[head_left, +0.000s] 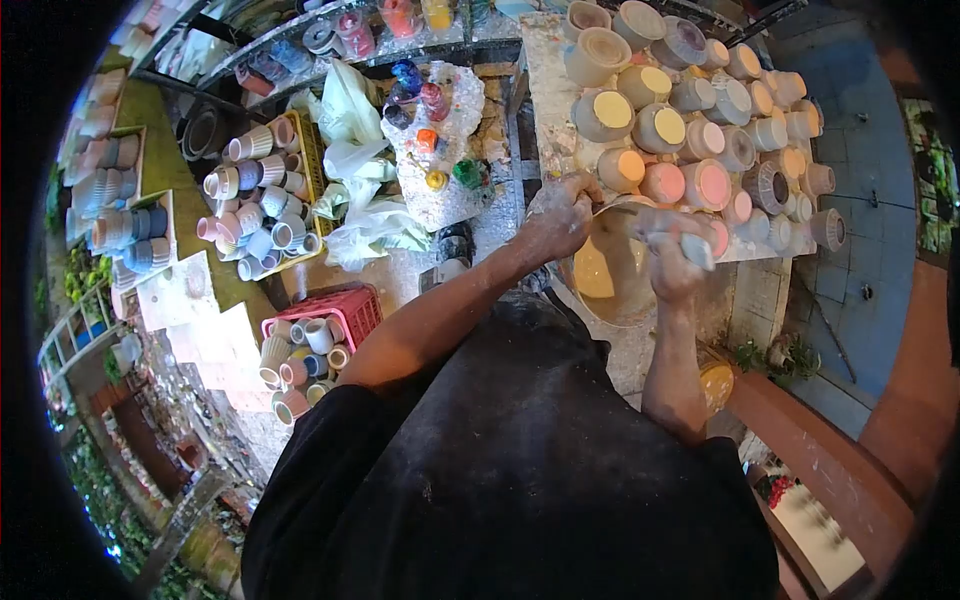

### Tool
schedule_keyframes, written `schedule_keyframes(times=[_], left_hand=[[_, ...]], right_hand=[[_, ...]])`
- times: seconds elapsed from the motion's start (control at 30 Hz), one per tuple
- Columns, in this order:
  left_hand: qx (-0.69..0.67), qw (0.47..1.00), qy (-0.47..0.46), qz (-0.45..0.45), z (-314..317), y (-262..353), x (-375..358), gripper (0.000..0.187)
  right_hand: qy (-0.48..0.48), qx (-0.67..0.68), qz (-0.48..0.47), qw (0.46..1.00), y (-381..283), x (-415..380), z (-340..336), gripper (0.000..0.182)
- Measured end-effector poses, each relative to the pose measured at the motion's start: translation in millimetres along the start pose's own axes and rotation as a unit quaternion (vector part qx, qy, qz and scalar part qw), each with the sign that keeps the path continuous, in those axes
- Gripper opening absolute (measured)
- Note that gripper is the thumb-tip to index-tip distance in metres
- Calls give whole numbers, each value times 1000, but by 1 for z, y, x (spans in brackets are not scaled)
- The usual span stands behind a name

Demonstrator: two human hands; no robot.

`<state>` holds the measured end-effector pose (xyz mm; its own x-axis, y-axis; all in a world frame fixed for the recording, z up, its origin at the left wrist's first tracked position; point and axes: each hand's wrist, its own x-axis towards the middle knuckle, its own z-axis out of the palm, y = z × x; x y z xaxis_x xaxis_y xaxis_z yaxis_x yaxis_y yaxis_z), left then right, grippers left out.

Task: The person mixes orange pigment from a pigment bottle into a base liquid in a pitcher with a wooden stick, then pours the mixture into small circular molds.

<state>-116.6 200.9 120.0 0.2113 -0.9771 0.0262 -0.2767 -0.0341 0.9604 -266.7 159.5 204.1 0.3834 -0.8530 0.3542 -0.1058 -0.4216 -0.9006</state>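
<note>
My left hand (pixel 558 215) grips the rim of a large round pot (pixel 608 272) with a pale yellow inside, tilted toward me over the workbench. My right hand (pixel 672 255) is closed on a pale, worn brush or tool (pixel 690 244) held at the pot's right rim. Both hands are dusted with white. The lower part of the pot is hidden behind my arms and dark apron.
Several painted small pots (pixel 690 130) crowd the white bench (pixel 545 90) behind the hands. Paint bottles (pixel 430 110) stand on a splattered board to the left. A yellow crate (pixel 262 190) and a red crate (pixel 340 310) hold more cups. A yellow-filled bucket (pixel 715 385) sits low right.
</note>
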Motion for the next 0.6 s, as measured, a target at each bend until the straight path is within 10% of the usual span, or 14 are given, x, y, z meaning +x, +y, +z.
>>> schedule_keyframes(times=[0.13, 0.27, 0.37, 0.6], left_hand=[[-2, 1000, -3, 15, 2, -9, 3, 21], [66, 995, -10, 75, 3, -14, 3, 15], [69, 991, -4, 118, 5, -19, 4, 13], [-14, 999, 10, 50, 3, -13, 4, 20]], right_hand=[[-17, -159, -46, 986, 10, -9, 20, 6], [-19, 273, 153, 949, 17, -36, 29, 14], [-279, 116, 93, 949, 6, -36, -9, 14], [-174, 32, -100, 979, 0, 0, -44, 7]])
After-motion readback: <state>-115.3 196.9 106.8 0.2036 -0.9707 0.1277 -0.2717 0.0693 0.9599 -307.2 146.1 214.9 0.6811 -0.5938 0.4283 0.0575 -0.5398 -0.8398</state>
